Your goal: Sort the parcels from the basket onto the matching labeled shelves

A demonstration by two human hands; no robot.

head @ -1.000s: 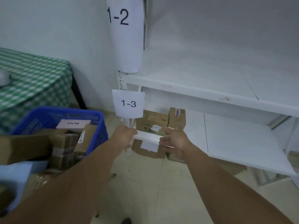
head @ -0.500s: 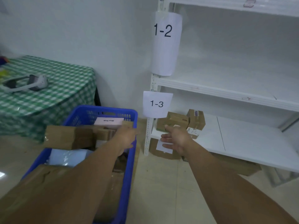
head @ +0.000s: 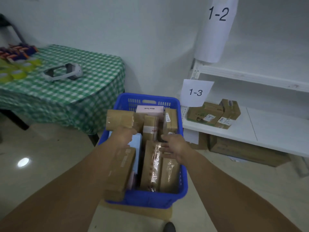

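Note:
A blue plastic basket (head: 147, 199) on the floor holds several brown cardboard parcels, a pink box (head: 149, 109) and a pale blue packet (head: 137, 144). My left hand (head: 123, 135) hovers over the basket's left side, fingers loosely curled, holding nothing. My right hand (head: 174, 147) reaches over a tape-wrapped brown parcel (head: 153, 166), fingers spread, and I cannot tell if it touches. Two brown parcels (head: 213, 113) sit on the white shelf (head: 260, 131) under the label 1-3 (head: 195, 92). The label 1-2 (head: 217, 14) hangs above an empty shelf.
A table with a green checked cloth (head: 75, 91) stands left of the basket, carrying a white headset (head: 64, 73) and tape rolls. More cardboard boxes (head: 247, 151) lie on the floor under the lowest shelf. A flat cardboard piece (head: 138, 210) lies under the basket.
Both hands have left the 1-3 shelf and swung left to the basket; the view has followed them. The two parcels stay on the shelf.

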